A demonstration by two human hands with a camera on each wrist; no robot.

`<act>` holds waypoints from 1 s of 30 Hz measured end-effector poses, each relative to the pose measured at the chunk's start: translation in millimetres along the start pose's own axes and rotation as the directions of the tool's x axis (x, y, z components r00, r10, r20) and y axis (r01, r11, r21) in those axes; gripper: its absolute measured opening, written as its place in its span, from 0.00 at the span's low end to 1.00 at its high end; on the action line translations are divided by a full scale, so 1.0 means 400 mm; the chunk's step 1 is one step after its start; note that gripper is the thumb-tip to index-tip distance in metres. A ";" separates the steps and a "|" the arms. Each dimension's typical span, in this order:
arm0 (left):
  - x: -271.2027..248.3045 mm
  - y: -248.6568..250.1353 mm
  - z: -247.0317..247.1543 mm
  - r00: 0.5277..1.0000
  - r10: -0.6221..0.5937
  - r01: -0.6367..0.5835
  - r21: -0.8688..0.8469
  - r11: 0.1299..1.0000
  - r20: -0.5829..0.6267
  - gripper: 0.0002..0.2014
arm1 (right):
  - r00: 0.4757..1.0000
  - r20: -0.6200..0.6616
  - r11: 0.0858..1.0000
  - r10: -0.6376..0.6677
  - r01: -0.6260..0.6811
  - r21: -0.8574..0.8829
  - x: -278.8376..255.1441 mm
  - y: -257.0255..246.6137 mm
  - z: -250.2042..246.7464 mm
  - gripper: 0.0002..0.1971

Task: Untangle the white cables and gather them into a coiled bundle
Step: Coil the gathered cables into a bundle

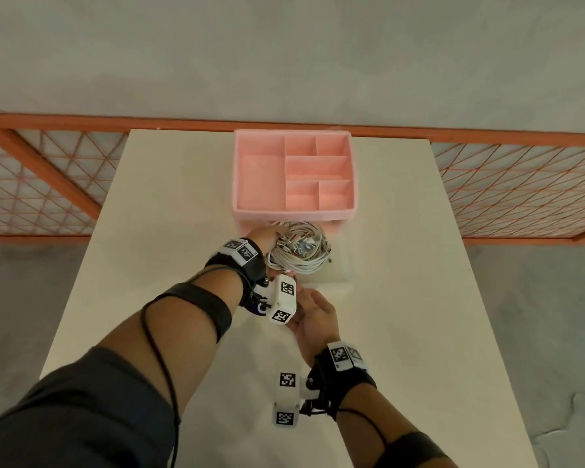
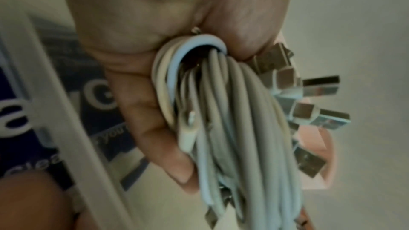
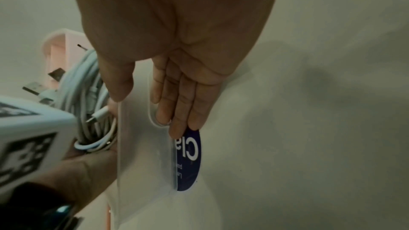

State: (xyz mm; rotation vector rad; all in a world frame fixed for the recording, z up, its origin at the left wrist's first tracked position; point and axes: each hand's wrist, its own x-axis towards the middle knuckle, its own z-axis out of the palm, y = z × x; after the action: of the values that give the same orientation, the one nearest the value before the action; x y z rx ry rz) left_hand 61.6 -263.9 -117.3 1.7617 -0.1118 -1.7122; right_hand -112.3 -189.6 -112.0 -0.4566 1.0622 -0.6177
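On the cream table [image 1: 183, 197], left hand [image 1: 264, 239] clenched around coiled white cables [image 1: 301, 248]; right hand [image 1: 318, 315] loosely spread, fingertips [image 3: 177, 128] touching a clear bag [image 3: 143, 146].

A cream-white tabletop [image 1: 402, 332] fills the middle of the head view, its far edge running straight across. Just past that far edge an orange metal railing [image 1: 487, 131] stretches the full width, with wire-mesh panels [image 1: 520, 190] in a diamond pattern hanging below its top bar on both sides of the tabletop, and a slanted orange brace [image 1: 48, 170] on the left. Beyond the railing lies a pale grey, plain surface [image 1: 284, 55], evenly and softly lit. Beside the tabletop, left and right, the floor [image 1: 554, 315] is grey concrete, with a lighter irregular patch [image 1: 574, 430] at the lower right.
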 end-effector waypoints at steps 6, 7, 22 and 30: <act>-0.034 -0.001 0.044 0.887 0.332 -0.321 0.089 0.943 -0.321 0.26 | 0.999 -0.044 1.000 -0.019 0.018 -0.024 0.002 0.007 -0.002 0.10; -0.029 -0.007 0.047 0.860 0.370 -0.351 0.119 0.929 -0.351 0.24 | 0.999 -0.047 0.999 -0.023 0.022 -0.025 0.002 0.010 -0.002 0.12; -0.137 -0.041 -0.011 0.816 0.564 -0.384 0.609 0.694 -0.129 0.50 | 1.000 -0.005 0.998 0.000 -0.001 -0.062 -0.001 0.002 -0.005 0.15; -0.298 -0.193 -0.089 0.547 0.805 -0.652 0.485 0.582 -0.230 0.13 | 0.957 0.209 0.526 -0.200 0.285 -0.801 -0.098 -0.109 0.004 0.11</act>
State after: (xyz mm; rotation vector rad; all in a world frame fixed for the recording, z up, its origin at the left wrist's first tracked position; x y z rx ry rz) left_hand 48.4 -130.9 -57.5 1.8869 -0.8952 -0.6630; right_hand -135.1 -195.8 -58.3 -1.4910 1.1696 -0.2826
